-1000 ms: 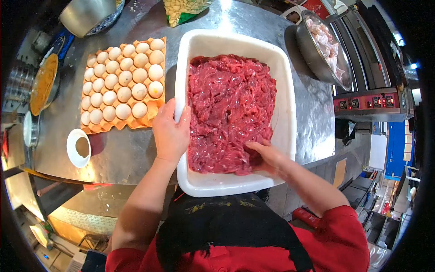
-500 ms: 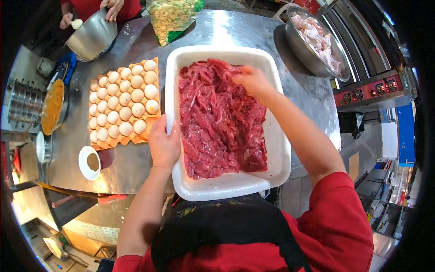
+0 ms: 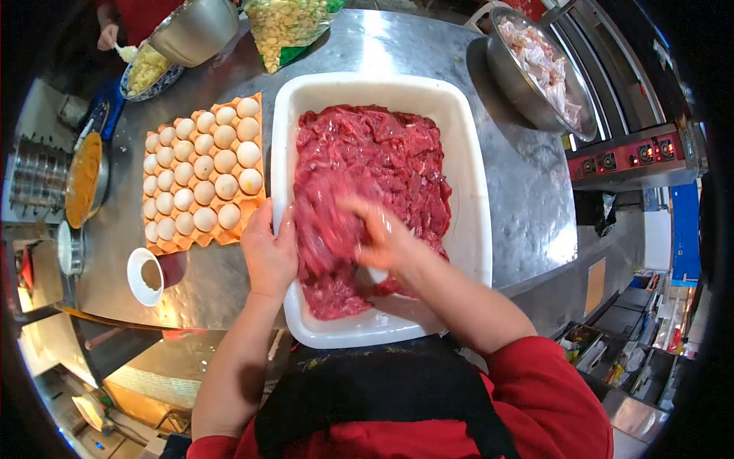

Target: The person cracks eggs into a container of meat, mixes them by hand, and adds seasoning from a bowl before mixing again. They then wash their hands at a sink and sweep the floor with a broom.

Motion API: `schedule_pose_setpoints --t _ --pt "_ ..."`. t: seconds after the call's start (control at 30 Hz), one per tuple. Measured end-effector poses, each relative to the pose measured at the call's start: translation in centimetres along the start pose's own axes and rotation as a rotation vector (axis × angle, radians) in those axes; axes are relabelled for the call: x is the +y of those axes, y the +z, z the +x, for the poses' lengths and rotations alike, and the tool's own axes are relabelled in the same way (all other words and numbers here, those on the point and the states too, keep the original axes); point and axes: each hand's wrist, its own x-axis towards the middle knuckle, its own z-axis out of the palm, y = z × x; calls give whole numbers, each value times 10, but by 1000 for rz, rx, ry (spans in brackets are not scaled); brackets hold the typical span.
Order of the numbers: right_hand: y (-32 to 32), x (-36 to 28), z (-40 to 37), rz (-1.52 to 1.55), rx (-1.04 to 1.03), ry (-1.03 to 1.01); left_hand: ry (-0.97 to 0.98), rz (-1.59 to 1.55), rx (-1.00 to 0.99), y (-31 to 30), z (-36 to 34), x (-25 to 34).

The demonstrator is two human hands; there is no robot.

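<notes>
Dark red raw meat slices [image 3: 382, 149] fill much of a deep white plastic tub [image 3: 479, 222] at the table's front edge. My left hand [image 3: 270, 256] grips the tub's left rim, thumb over the edge. Over the left front part of the meat, my right hand [image 3: 388, 239] has its fingers curled round a clump of slices, which is smeared by motion. Its fingertips are partly hidden in the meat. A strip of the tub's white bottom shows below that hand.
Left of the tub sits an orange tray of eggs [image 3: 204, 167], with a white cup [image 3: 145, 277] in front. A metal bowl of pale raw meat [image 3: 539, 73] stands back right. At the back are a plastic bag [image 3: 290, 30] and another person's hand [image 3: 108, 37] near a tilted metal pot [image 3: 197, 34].
My right hand has moved from the meat's far right side toward the near left, drawing slices along. The other person's pot has tipped over a patterned bowl. My left hand stays on the rim.
</notes>
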Motion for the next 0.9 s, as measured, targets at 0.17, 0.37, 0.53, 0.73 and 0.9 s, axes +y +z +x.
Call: schedule_pose_setpoints --t 0.17,0.37,0.53,0.73,0.9 --pt "32 -86 14 -364 97 -449 -22 17 -26 0 0 -1" --pt "-24 -127 -59 -1190 344 -243 -32 -61 -39 0 2 9" --pt "-54 -161 -10 -1492 524 -642 -78 -30 -49 -1 3 13" --pt "4 -50 29 -2078 227 -762 -29 -61 -26 0 2 8" --pt "-29 -6 -49 -2303 -387 -459 -59 2 -43 -1 4 15"
